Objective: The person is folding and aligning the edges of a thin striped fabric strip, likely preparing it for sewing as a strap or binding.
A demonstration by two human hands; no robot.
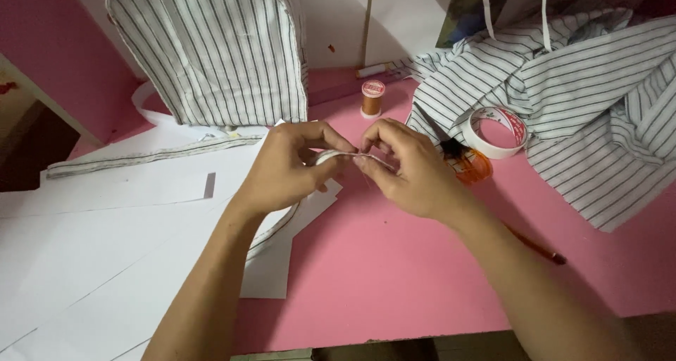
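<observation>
My left hand (pixel 292 165) and my right hand (pixel 407 167) meet over the pink table (pixel 394 269), both pinching a narrow white fabric strip (pixel 336 157) between fingertips. The strip trails down from my left hand across white paper (pixel 271 234). What the right fingertips hold besides the strip is too small to tell. A spool of orange-brown thread (pixel 372 97) stands just beyond the hands.
A striped garment piece (pixel 218 47) stands at the back left, and a heap of striped cloth (pixel 563 100) lies at the right. A tape roll (pixel 498 131), orange-handled scissors (pixel 466 161), a pencil (pixel 536 247) and white paper sheets (pixel 105 248) lie around.
</observation>
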